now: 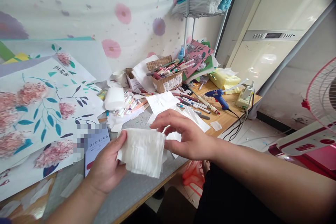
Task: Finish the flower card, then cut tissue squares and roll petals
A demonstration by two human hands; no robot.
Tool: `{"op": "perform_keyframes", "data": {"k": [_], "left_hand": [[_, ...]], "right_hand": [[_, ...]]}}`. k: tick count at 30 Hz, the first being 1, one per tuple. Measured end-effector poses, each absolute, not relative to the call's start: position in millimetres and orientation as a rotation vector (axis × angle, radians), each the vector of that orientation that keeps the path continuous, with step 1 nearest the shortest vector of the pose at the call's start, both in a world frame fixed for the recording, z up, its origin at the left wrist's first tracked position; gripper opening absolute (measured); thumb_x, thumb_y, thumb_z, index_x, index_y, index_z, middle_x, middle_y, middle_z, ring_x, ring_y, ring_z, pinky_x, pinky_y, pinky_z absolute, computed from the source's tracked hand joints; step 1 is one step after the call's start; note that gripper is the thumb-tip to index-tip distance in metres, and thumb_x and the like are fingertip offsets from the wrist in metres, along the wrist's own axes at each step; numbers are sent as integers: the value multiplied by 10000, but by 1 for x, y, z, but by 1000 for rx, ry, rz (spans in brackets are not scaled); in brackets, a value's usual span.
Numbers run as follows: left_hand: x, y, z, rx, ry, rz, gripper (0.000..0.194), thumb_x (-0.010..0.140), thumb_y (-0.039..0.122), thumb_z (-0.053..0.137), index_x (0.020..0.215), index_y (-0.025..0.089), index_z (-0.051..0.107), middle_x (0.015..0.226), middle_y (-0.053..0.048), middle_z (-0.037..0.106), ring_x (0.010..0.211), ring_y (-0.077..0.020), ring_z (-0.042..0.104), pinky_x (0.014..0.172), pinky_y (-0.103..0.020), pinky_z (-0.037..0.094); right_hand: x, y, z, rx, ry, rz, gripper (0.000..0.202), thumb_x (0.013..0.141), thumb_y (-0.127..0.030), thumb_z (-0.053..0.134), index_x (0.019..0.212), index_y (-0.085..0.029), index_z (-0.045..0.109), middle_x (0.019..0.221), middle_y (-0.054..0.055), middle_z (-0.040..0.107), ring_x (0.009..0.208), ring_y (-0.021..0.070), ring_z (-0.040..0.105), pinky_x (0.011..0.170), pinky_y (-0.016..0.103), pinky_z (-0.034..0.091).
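Note:
My left hand [105, 162] grips the left edge of a folded piece of white tissue paper [144, 152], thumb in front and fingers behind. The paper is crinkled, roughly square and held up above the grey mat [126, 185]. My right hand [183, 134] is at the paper's upper right corner, its fingers curved and apart from the thumb. Its thumb tip is close to the right edge; whether it touches is hard to tell. Behind the left hand lies a phone [98, 147] showing a timer, partly hidden by that hand.
Sheets with pink paper flowers [44, 112] cover the left. Behind my hands are a tissue roll [114, 98], scattered markers [193, 103], a cardboard box [169, 82] of pens and a blue glue gun [219, 98] with its cord. A fan [322, 94] stands at right.

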State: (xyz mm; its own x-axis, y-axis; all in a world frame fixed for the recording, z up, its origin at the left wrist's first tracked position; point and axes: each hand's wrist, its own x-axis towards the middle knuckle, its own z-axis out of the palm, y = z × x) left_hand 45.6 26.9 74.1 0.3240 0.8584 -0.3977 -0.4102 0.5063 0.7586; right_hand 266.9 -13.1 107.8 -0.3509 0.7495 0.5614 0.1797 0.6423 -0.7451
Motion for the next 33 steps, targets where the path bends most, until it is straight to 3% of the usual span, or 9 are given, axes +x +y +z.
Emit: {"op": "perform_keyframes", "data": {"k": [3,7,11,17,23,28,33], "left_hand": [[46,25,75,603,808,878,258,956,367,514,1063,206,685,798,-1,736,693,-209,701,576,-245,559],[46,25,75,604,807,870,171,893,275,611,1020,192,690,789,-36,731,677,-222,702,613,-289,579],[45,25,72,649,783,814,199,798,298,726,952,176,700,723,-59,716,679,-254,702,617,-319,586],[43,26,73,697,742,808,135,770,297,761,813,178,712,576,-13,664,641,-240,703,625,-306,581],[42,26,73,638,780,842,127,815,274,714,846,151,715,642,-40,701,601,-220,698,613,-298,594],[40,28,73,582,803,866,188,903,275,586,825,170,721,614,-41,696,612,-223,707,615,-297,601],[40,29,73,582,815,878,228,954,229,498,992,166,713,685,-44,715,645,-209,714,592,-260,596]], "right_hand": [[266,-13,108,-749,-1911,650,401,729,-17,554,1084,-194,614,1118,89,597,1015,193,589,786,321,563],[262,-8,100,-751,-1932,480,329,741,6,551,988,-195,636,1033,76,602,939,177,609,798,321,536],[262,-4,94,-761,-1923,335,162,746,-29,577,782,-187,574,833,32,567,766,143,570,671,260,488],[266,-7,95,-791,-1961,306,260,694,-25,592,652,-204,409,673,-22,496,603,99,469,552,208,378],[268,-12,99,-749,-1910,234,264,718,-45,594,686,-217,396,673,-26,491,603,102,467,547,214,384],[270,-17,105,-597,-1848,428,105,806,-121,595,787,-194,522,760,25,556,717,140,550,662,282,477],[273,-15,106,-700,-1696,591,27,859,-203,626,856,-181,610,795,23,595,727,127,576,644,262,509]]}}
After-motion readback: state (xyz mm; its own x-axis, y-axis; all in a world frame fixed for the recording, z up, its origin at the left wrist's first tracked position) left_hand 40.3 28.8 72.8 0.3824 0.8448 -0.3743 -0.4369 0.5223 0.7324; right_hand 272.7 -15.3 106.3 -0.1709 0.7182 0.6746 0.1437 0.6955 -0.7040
